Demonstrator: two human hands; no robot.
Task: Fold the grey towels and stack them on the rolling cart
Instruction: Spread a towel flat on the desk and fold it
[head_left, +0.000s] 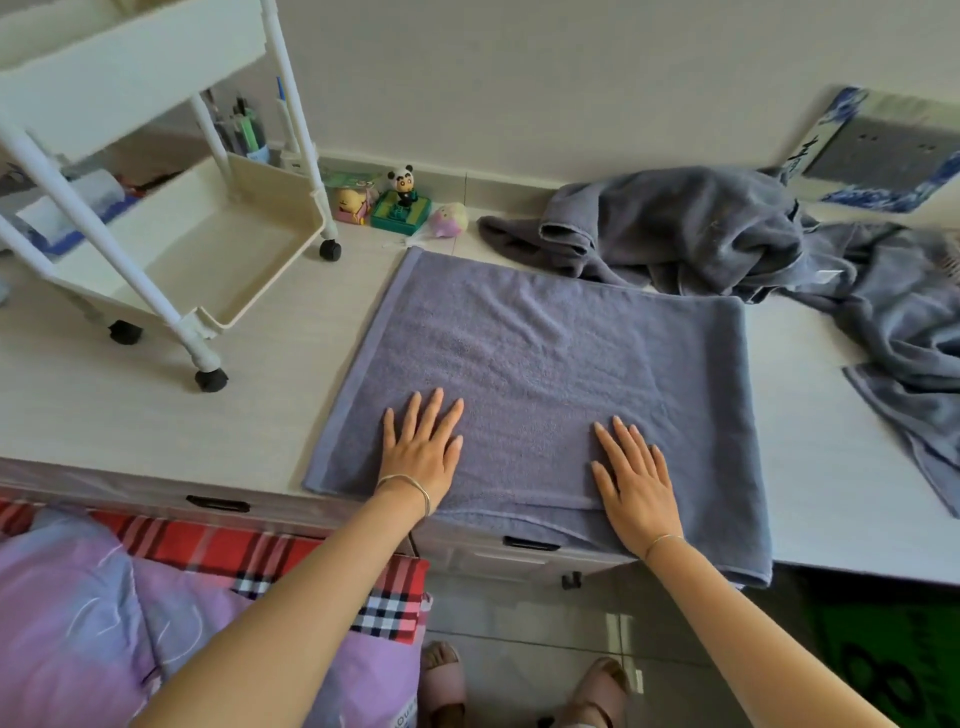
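Grey towel (550, 364) lies flat on tabletop (156, 415), approx. centre, looks doubled over once: a 2nd layer shows under the near edge. Near-right corner overhangs the tabletop edge and droops toward the floor. Left hand (421, 452) and right hand (636, 493) both lie palm-down on the near half, fingers straight and spread; no grip on anything, just pressing the cloth flat. Risk 1: the layers aren't flush along the near edge, so the next fold prob. comes out skewed unless they're squared first. Risk 2: w/ part of the towel already off the edge, any pull toward the body could drag the rest off. Risk 3: the crumpled heap of unfolded towels (685, 228) seems to touch the far-right edge of the flat one; lifting that side may snag and pull the heap along. Another loose towel (904, 338) trails to the right, also hanging partly over the edge. Risk 4: rolling cart (228, 260) stands on the tabletop at left on castors, bottom tray bare; a push while setting a stack in could roll it, poss. toward the small toys (402, 202) by the wall.
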